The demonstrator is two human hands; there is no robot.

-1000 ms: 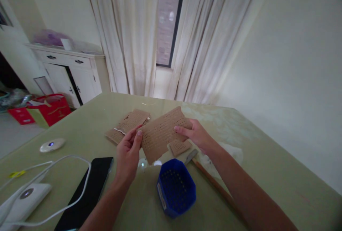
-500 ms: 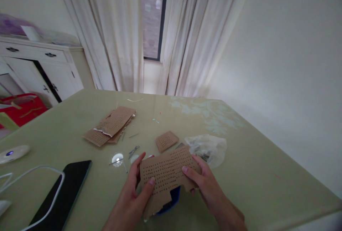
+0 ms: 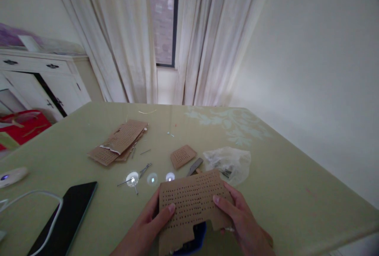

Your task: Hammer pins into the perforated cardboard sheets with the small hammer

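Cardboard (image 3: 189, 200), punched with rows of holes, is held by both hands: its left side is clamped by the left hand (image 3: 151, 224), its right side by the right hand (image 3: 239, 216), with both thumbs laid on the upper face. The rows are stretched crosswise from hand to hand, slanting slightly away toward the right. Beneath the notched near edge, a blue tub (image 3: 199, 240) is partly covered; whether it is touched cannot be told. Beyond the far edge, a hammer (image 3: 195, 166) is partly hidden.
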